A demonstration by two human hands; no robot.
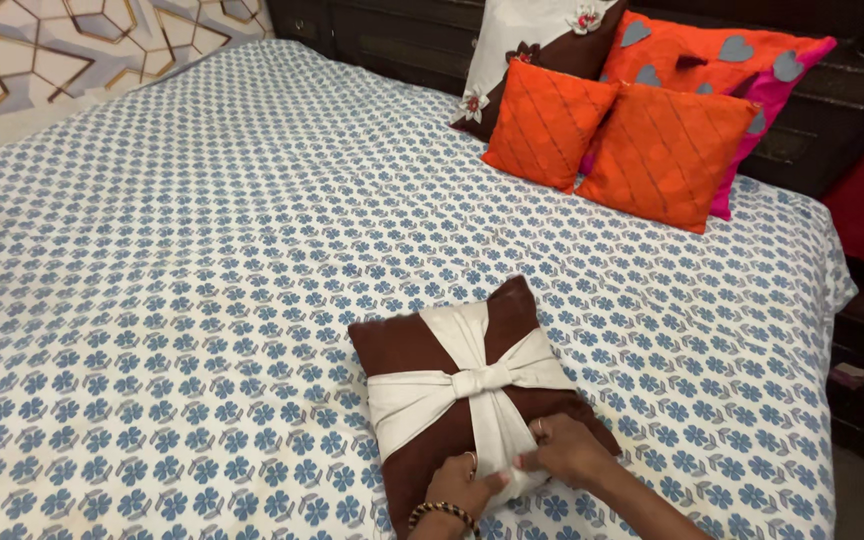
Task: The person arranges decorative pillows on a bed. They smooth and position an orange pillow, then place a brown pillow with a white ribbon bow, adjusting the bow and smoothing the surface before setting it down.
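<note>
One brown cushion with a cream sash knotted in a bow at its middle lies on the bed, close to the near edge and toward the right side. Both hands work at its near edge where the vertical cream band runs off the cover: left hand pinched on the band's lower end, a beaded bracelet at the wrist; right hand closed on the same fabric from the other side, fingers curled tight, ring visible. Risks, as I judge them: pulling hard on the band could drag the central knot off-centre or loosen the bow; an uneven tug from one hand would skew the band across the cover; the cushion sits loose on a smooth printed sheet and could slide toward the near edge under the pull. Farther off, at the far right corner against the dark headboard, stand two orange quilted cushions, an orange-and-pink one with grey hearts, and a white-and-brown one, well apart from the work.
</note>
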